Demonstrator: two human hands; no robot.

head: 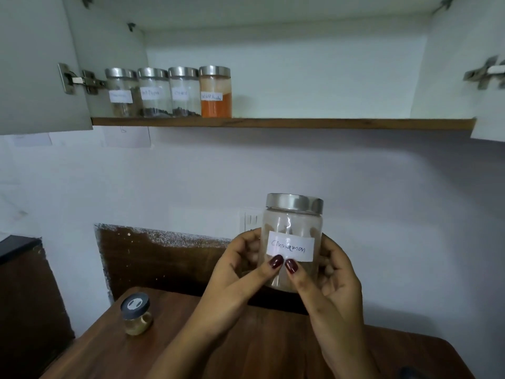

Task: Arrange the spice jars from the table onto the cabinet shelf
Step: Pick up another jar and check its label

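Note:
A clear jar with a steel lid and a white label reading "Cinnamon" (292,231) is held upright above the wooden table (246,346). My left hand (240,272) grips its left side and my right hand (330,277) grips its right side, both thumbs pressing just below the label. On the cabinet shelf (300,123) several labelled steel-lidded jars stand in a row at the left end, the rightmost one holding orange powder (216,91). A small jar with a black lid (136,314) stands on the table at the left.
The cabinet doors stand open at the left (35,64) and right (489,77), hinges showing. To the right of the orange jar the shelf is bare. A white wall with a switch plate (250,220) lies behind the held jar.

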